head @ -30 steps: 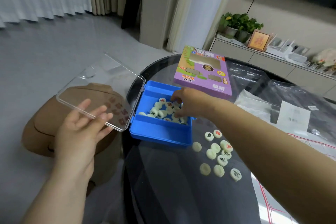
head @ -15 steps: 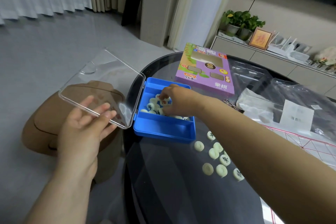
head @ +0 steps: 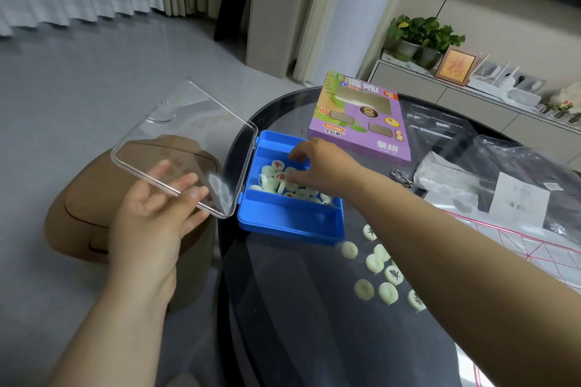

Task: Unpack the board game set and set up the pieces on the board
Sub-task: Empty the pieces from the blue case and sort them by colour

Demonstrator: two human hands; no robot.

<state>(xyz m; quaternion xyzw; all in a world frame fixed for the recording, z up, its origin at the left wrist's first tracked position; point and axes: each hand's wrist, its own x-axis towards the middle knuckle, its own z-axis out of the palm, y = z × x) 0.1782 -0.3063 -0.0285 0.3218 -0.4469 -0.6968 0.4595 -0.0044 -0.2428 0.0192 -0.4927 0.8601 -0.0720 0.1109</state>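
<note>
Head view, my only one: my left hand [head: 151, 217] props the clear lid [head: 185, 148] from beneath, fingers straight and spread against it, I judge so the blue case [head: 289, 223] cannot fall shut at the counter [head: 298, 308] edge. My right hand [head: 320, 170] dips into the pieces [head: 276, 179] in the case's middle compartment, fingers curled down; whether they pinch one I cannot tell. A cluster of loose pieces [head: 374, 261] lies on the counter just beside the case, near the red-lined board [head: 518, 248], handy for placing.
</note>
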